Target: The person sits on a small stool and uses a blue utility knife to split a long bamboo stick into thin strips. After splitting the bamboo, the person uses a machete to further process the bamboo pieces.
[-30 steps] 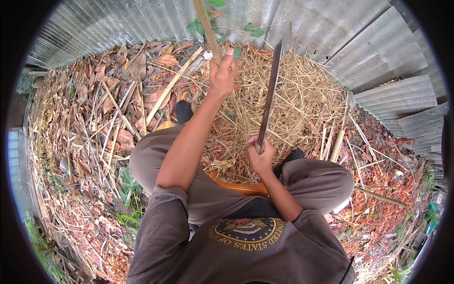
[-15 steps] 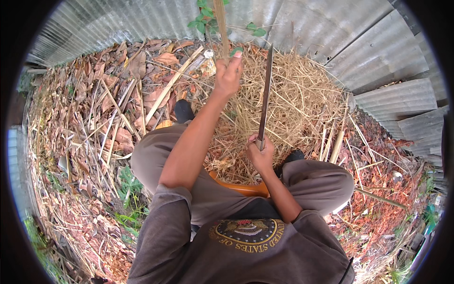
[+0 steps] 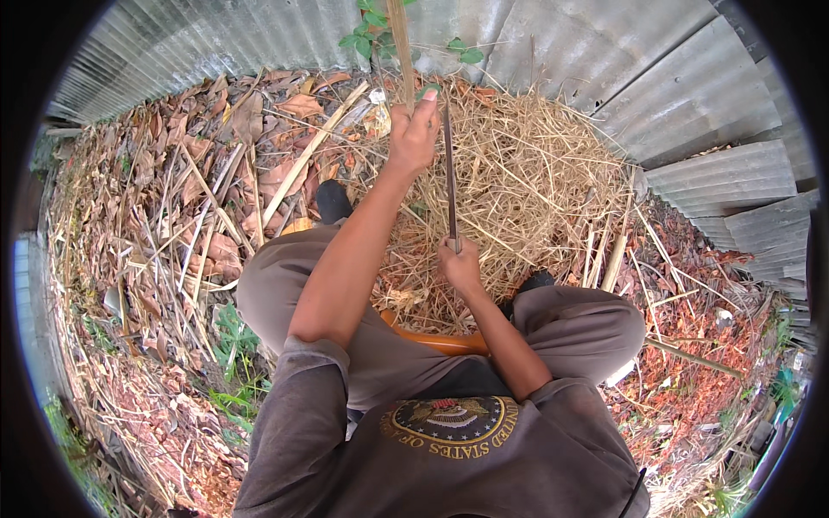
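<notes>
A curved wall of corrugated metal sheets (image 3: pixel 691 95) closes in the far side of the scene, and at its foot lies a heap of dry straw (image 3: pixel 535 181) that covers the ground straight ahead of the person. To the left the ground is littered with brown dead leaves (image 3: pixel 224 173) and loose pale sticks (image 3: pixel 302 160) (some long, some short and split). A few green leaves (image 3: pixel 363 34) sprout near the top, beside the stem. The person squats over the straw, knees wide, with an orange stool (image 3: pixel 440 343) under them and a dark shoe (image 3: pixel 332 200) planted near the leaves.

The left hand (image 3: pixel 413 134) is raised and closed around a thin tan stem (image 3: pixel 400 47), which stands nearly upright and runs out of the top of the view. The right hand (image 3: pixel 459 263) is wrapped tight around the handle of a long knife (image 3: pixel 449 173); its narrow blade points up and away from the body, its long axis almost parallel to the stem, the tip just beside the left hand.
</notes>
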A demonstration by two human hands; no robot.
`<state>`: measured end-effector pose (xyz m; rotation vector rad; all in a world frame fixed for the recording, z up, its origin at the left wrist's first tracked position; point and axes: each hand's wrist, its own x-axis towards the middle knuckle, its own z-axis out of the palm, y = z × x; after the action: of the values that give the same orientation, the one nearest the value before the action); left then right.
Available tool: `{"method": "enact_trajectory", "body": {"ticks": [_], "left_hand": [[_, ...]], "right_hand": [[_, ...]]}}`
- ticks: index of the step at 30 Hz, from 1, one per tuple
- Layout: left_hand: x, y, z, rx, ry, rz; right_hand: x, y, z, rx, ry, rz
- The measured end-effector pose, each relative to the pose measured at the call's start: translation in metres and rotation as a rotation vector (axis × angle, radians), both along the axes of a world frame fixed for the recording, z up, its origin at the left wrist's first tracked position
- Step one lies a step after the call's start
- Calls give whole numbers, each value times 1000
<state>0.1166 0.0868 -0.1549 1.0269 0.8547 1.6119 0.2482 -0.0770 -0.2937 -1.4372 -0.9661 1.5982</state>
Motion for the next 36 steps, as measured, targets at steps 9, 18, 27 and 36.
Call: {"method": "enact_trajectory", "body": {"ticks": [9, 18, 27, 36], "left_hand": [[-3, -3, 2, -16, -27, -16], [-6, -6, 10, -4, 10, 19], [-7, -3, 38, -78, -1, -2], [-10, -18, 84, 17, 2, -34]], "right_hand": [[-1, -26, -26, -239, -185, 71], [-7, -3, 95, 360, 258, -113], [1, -13, -31, -237, -244, 91], [15, 5, 90, 256, 117, -128]]}}
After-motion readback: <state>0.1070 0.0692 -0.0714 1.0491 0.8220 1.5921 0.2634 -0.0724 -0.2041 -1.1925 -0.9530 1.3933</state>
